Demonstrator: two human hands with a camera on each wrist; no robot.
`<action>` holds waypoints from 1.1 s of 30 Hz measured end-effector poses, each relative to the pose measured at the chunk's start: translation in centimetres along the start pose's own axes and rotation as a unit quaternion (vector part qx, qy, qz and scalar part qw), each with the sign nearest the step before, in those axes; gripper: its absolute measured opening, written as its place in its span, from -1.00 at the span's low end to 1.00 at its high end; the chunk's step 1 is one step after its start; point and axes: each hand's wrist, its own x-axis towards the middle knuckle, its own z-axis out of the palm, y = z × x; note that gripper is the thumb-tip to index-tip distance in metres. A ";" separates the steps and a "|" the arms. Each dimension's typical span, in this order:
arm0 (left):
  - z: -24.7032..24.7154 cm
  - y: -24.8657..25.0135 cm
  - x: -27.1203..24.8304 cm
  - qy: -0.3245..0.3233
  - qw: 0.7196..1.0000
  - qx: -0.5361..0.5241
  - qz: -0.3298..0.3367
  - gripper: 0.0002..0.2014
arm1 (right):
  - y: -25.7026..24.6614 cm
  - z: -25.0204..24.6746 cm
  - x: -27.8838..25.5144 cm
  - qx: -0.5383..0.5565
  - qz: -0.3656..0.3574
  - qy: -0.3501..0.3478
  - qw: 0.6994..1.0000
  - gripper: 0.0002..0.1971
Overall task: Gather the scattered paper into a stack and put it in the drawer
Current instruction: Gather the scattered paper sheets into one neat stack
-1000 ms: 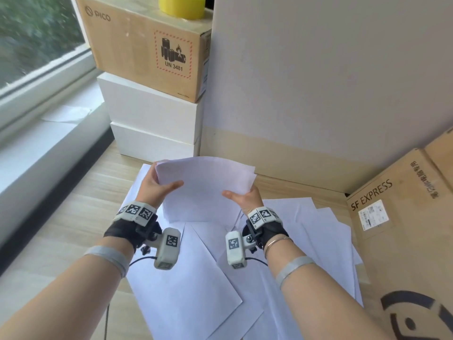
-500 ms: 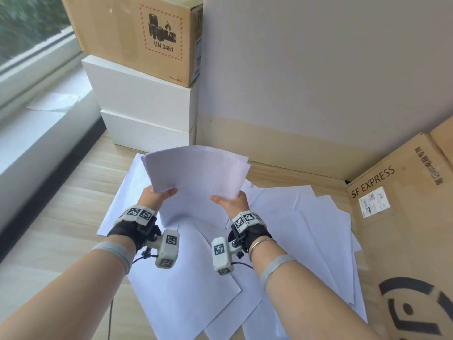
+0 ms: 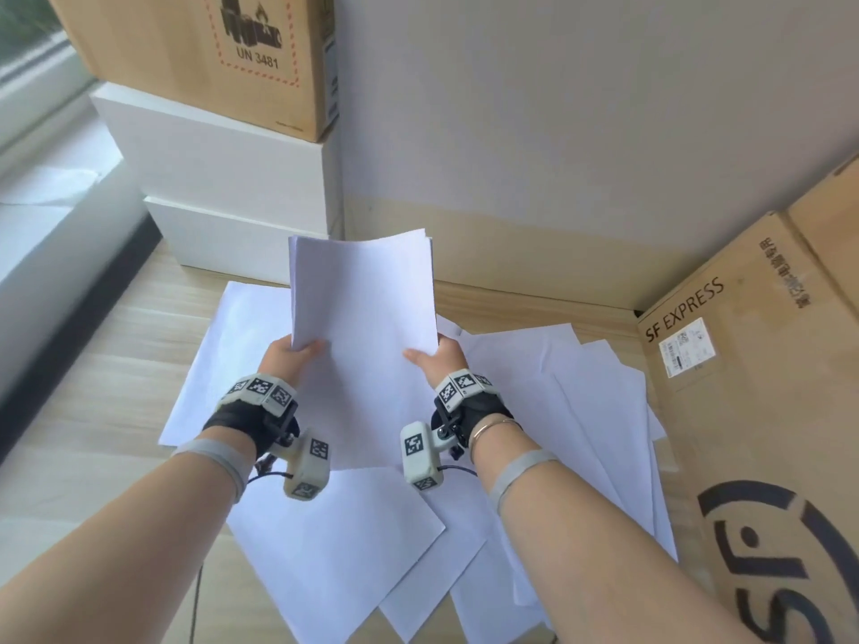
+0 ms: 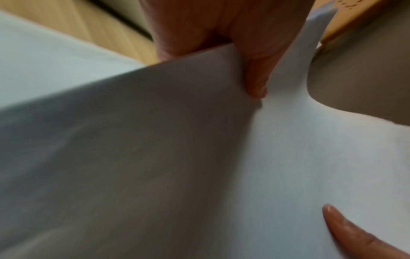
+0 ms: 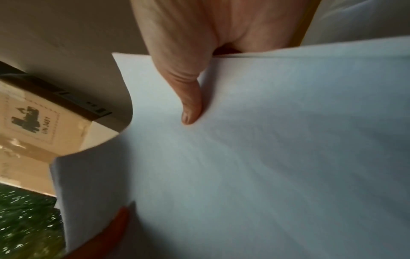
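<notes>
Now the bench carries most of the paper as a loose spread: the scattered sheets overlap at odd angles from near the white boxes on the left across to the SF Express carton on the right. No drawer shows in any view, so where the paper will end up cannot be told.

The held stack is what has changed. A second ago it was a wide, fanned bundle with its edges spread; half a second ago it had narrowed; now its sides run nearly parallel and it stands up more steeply from the hands, only slightly offset at the top corners. I judge this to be the squaring-up of the first few sheets, with the bulk of the gathering not yet done.

The left hand has a closed grip on the stack's lower left edge, thumb in front. The right hand pinches the lower right edge the same way, its thumb lying flat on the top sheet.
</notes>
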 end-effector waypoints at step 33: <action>9.9 -6.9 -0.9 -0.113 0.979 0.102 -0.133 -0.59 | 18.2 -18.5 -3.3 -0.250 0.339 0.083 0.903 -0.31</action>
